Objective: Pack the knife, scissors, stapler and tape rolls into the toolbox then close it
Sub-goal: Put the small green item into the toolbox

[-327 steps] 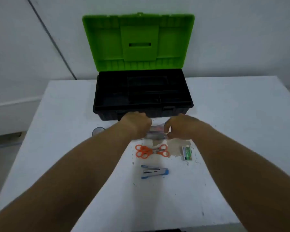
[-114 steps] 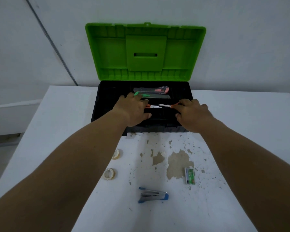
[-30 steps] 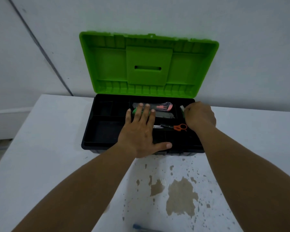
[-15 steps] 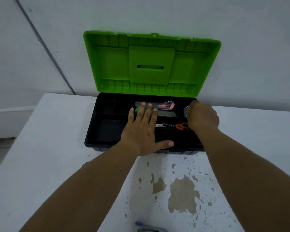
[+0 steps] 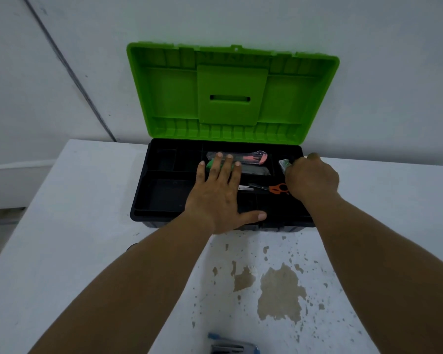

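My left hand (image 5: pixel 219 198) lies flat and spread over the middle of the open toolbox (image 5: pixel 164 200), palm down, fingers fanned toward the lid and thumb stretched along the front rim — gripping nothing. Under my fingertips sits a green-handled item (image 5: pixel 211 166) I cannot make out fully. Just beyond it the knife (image 5: pixel 243 157), pink and grey in a clear wrapper, rests in the tray's back compartment with its long axis running left to right, the pink end toward the right. The scissors (image 5: pixel 269 187) lie in the strip nearer me, also lengthwise left to right: orange handles at the right, partly under my other hand, blades pointing left. My right hand (image 5: pixel 311 178) is curled at the tray's right end, fingers pinched on a small pale green packet (image 5: pixel 284 164) held tilted at the back right corner. The green lid (image 5: pixel 232 93) stands upright against the wall. The toolbox sits at the far side of the white table (image 5: pixel 62 251), whose paint is chipped in brown patches in front of me. The stapler (image 5: pixel 232 347), blue and grey, is on the table at the near edge of view, well apart from the box, cut off by the frame.
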